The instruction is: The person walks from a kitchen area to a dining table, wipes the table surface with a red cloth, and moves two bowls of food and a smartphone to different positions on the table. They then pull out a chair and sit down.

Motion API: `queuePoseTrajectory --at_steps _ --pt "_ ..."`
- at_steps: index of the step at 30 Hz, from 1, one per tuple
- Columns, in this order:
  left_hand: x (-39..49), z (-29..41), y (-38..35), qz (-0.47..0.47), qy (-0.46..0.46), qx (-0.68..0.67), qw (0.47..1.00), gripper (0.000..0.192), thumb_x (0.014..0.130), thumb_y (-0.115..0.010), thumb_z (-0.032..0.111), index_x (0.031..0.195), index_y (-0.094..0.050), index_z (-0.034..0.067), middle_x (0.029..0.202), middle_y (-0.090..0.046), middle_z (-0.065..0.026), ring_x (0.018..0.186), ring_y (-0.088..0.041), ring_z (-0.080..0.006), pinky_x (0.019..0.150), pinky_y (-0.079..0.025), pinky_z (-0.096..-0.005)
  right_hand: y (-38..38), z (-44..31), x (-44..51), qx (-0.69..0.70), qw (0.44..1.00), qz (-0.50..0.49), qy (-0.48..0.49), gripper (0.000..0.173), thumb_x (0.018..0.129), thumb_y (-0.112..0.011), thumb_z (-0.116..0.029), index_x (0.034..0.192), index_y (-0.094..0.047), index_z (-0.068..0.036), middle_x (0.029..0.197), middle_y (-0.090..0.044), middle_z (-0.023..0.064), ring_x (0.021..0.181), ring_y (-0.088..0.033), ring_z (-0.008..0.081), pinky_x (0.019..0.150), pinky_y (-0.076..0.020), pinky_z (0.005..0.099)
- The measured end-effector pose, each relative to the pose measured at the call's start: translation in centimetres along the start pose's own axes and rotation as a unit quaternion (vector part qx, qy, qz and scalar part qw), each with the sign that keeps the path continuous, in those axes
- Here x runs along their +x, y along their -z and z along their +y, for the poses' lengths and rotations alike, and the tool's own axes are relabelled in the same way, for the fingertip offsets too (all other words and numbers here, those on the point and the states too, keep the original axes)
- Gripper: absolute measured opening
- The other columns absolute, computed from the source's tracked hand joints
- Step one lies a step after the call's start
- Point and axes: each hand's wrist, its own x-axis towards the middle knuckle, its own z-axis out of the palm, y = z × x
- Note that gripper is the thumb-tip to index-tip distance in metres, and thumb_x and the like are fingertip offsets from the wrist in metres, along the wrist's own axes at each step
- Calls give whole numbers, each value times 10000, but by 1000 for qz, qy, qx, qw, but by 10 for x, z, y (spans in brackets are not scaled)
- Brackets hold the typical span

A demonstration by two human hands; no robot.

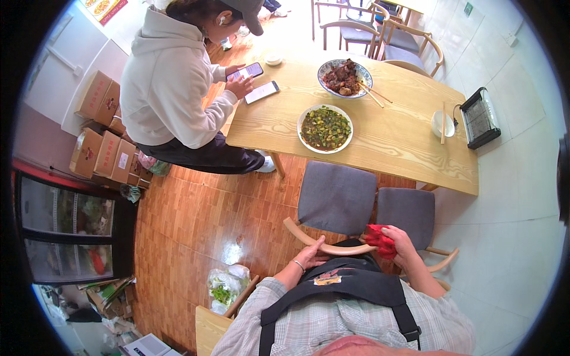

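My left hand (pixel 310 256) holds the curved wooden back rail (pixel 340 249) of a chair, near its middle. A red cloth (pixel 381 242) is bunched in my right hand (pixel 401 244), against the right end of that rail. The chair has a grey padded seat (pixel 337 197) and faces the wooden table (pixel 401 133). A second grey-seated chair (pixel 405 213) stands close on its right. On the table are a white dish of chopped green food in dark sauce (pixel 326 129) and a patterned bowl (pixel 323 83) of dark meat with chopsticks (pixel 372 94).
A person (pixel 171 84) at the table's left end touches a phone (pixel 246 71); another phone (pixel 262 92) lies nearby. A small bowl (pixel 438 122) with chopsticks and a heater (pixel 480 118) are at right. Cartons (pixel 104 149), a glass-door fridge (pixel 67 231) and bagged greens (pixel 225 285) stand left.
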Motion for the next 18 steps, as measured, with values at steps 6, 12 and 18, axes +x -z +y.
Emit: queuePoseTrajectory --at_steps 6,12,18 --pt "-27 2 24 54 -20 165 985 775 871 -677 556 1342 -483 -28 1239 -599 -245 1060 -658 -333 866 -556 -443 -55 14 12 -4 992 -97 -85 222 946 -604 -156 1102 -608 3 1004 -682 113 856 -679 194 766 -561 331" --pt "-70 -35 96 230 -143 -44 962 345 942 -608 275 1092 -598 -36 1004 -680 -185 816 -705 -302 658 -618 -392 -62 17 26 -52 984 -131 -108 226 950 -606 -166 1099 -600 3 986 -679 114 826 -683 194 706 -576 340" --pt "-108 -91 117 322 -138 -116 929 276 951 -546 176 1116 -564 -44 1021 -669 -179 845 -695 -306 710 -617 -414 -58 2 34 -65 987 -131 -65 204 949 -603 -152 1066 -608 14 962 -682 134 754 -692 217 647 -580 328"
